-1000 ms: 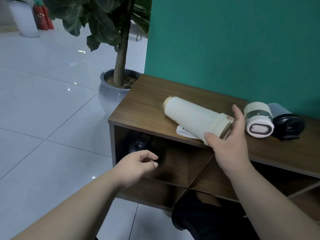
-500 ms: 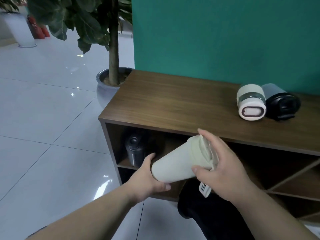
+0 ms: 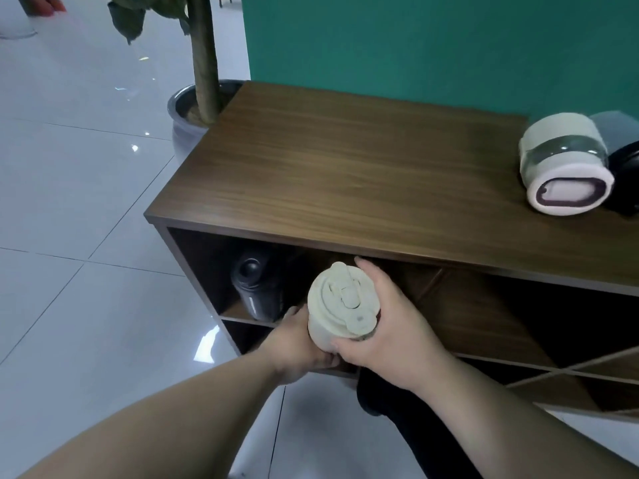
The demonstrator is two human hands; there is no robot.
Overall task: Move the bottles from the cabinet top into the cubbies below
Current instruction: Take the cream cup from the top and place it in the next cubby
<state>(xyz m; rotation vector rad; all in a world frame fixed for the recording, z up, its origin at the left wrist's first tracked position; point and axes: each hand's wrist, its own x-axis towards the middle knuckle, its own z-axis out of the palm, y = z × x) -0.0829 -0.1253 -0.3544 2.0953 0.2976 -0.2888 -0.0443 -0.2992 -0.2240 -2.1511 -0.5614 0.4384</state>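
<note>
A cream bottle points lid-first at the camera in front of the upper left cubby of the wooden cabinet. My left hand holds its body from the left and below. My right hand wraps its lid end from the right. A black bottle lies inside that cubby, to the left of the cream one. On the cabinet top at the right lie a cream bottle with a grey band and a black-lidded bottle beside it.
A potted tree in a grey pot stands at the cabinet's back left corner. A green wall rises behind the cabinet. Diagonal dividers cross the cubbies to the right. My dark-clothed leg is below the hands.
The cream bottle came off the cabinet top, my left hand joined the right on it, and it turned lid-first toward the camera in front of the upper left cubby.
</note>
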